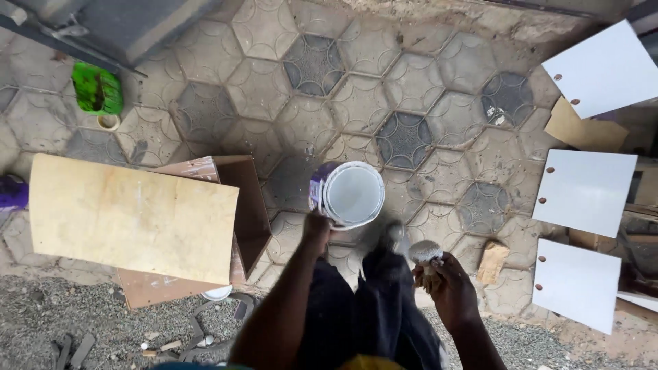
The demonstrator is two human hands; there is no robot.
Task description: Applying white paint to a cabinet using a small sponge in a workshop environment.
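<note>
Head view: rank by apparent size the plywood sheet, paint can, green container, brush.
1. plywood sheet
2. paint can, held nearer the camera, so its rank is unsure
3. green container
4. brush

A floor of hexagonal paving [274,89] is seen; three white panels [586,192] are laid out beyond the right hand [449,288]; a plywood sheet [130,216] is spread past the left hand [317,229]; a green container [97,88] is set farther off.

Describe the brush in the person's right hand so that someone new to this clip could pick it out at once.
Start at the round white paint bucket on the hexagon-paved ground, gripped at its rim by the left hand. Just below and to its right, the right hand holds the brush. Its pale, paint-coated bristle head points up, unlike the flat white panels lying further right.
</note>
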